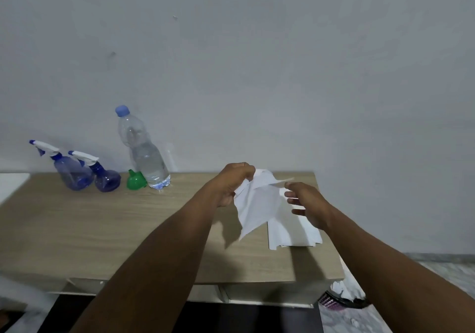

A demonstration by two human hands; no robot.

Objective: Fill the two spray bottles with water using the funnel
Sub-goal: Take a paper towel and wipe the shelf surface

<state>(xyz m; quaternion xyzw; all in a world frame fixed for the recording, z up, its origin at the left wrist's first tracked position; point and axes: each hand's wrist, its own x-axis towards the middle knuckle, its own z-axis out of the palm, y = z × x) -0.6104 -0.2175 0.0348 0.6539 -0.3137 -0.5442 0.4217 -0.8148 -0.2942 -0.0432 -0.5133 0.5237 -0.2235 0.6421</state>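
Two blue spray bottles with white and blue trigger heads stand at the table's back left, one point(73, 172) just left of the other point(106, 178). A green funnel point(135, 179) lies on its side beside a clear water bottle point(146, 158) with a blue cap, partly filled. At the table's right, my left hand point(235, 182) pinches a white paper tissue point(258, 204) and holds it above the table. Next to the tissue's right edge hovers my right hand point(307, 204), fingers spread, over a stack of white tissues point(295, 232).
The wooden table point(102, 230) stands against a plain grey wall. A white surface point(12, 183) adjoins it at the left. Below the table's right corner sits a bin point(341, 296) with crumpled white paper. Patterned floor shows at the right.
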